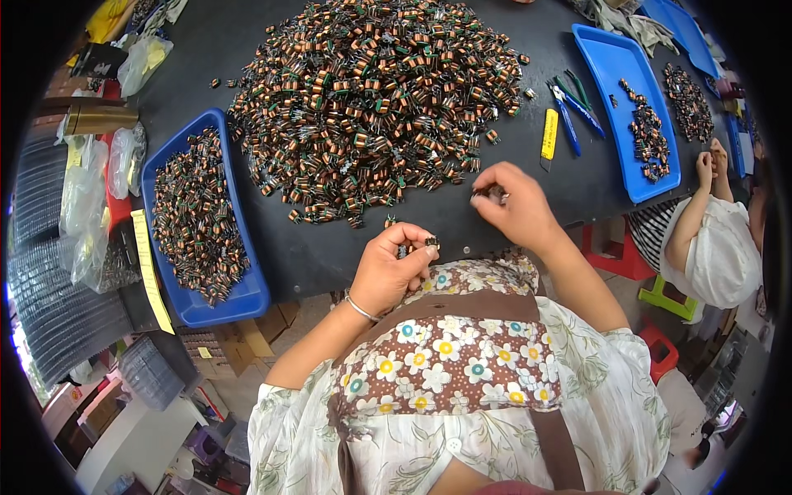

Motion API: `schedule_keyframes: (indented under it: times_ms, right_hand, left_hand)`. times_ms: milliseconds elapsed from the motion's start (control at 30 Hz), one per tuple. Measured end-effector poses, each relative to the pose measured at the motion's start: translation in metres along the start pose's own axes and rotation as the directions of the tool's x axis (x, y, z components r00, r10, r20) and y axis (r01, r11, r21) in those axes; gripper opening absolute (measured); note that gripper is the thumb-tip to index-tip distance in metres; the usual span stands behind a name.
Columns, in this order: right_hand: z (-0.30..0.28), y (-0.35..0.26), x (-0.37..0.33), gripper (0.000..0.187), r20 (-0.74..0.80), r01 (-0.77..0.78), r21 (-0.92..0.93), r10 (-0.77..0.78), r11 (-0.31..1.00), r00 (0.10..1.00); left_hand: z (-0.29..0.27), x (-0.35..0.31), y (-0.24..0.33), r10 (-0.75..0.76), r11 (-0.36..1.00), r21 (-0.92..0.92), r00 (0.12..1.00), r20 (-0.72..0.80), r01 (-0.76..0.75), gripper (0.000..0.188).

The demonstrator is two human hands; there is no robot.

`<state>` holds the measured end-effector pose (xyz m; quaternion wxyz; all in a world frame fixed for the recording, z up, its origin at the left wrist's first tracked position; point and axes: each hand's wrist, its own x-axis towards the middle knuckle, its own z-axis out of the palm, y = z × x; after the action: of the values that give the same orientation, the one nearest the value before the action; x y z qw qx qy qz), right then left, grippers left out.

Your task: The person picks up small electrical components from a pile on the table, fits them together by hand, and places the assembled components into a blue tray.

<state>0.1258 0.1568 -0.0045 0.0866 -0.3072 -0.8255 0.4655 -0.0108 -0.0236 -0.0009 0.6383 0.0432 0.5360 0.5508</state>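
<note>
A large heap of small copper-wound coils (371, 99) with dark pins lies on the black table in front of me. At the table's near edge my left hand (392, 268) pinches one small coil (431, 242) between thumb and forefinger. Another coil shows partly inside its curled fingers. To the right, my right hand (520, 202) is closed with its fingers curled inward, off the heap's lower right side. Dark coils (496, 194) show between its thumb and fingers; how many I cannot tell.
A deep blue tray (260, 301) full of coils stands at left. Right of the heap lie a yellow utility knife (549, 136) and pliers (569, 124) with blue handles. A shallow blue tray (606, 91) holds a few coils. Beyond it, a co-worker's hands (709, 165) are near another coil pile (687, 103).
</note>
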Motion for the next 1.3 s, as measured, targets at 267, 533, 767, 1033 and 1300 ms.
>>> schedule_keyframes:
  times_ms: [267,533,767,1033,1300]
  right_hand:
    - [0.026,-0.008,-0.012,0.018,0.522,-0.482,0.725,0.063,0.493,0.85]
    - [0.005,0.004,0.012,0.013,-0.078,0.051,0.076,-0.045,0.996,0.996]
    - [0.009,-0.005,0.016,0.022,-0.035,0.044,-0.054,-0.046,0.998,0.998]
    - [0.025,-0.006,-0.007,0.022,0.481,-0.425,0.675,0.077,0.603,0.873]
    - [0.017,-0.018,-0.003,0.01,0.552,-0.527,0.567,0.183,0.633,0.813]
  left_hand:
    - [0.01,0.001,0.003,0.086,0.977,0.188,0.994,0.062,-0.096,0.013]
    - [0.003,-0.002,0.005,0.025,0.991,0.134,0.998,0.05,-0.031,0.012]
    - [0.001,-0.003,0.003,0.013,0.994,0.11,1.0,0.026,-0.016,0.012]
    - [0.002,0.0,0.003,-0.009,0.995,0.1,0.999,-0.036,0.013,0.013]
    - [0.003,-0.004,0.005,0.096,0.968,0.236,0.995,-0.012,-0.091,0.012]
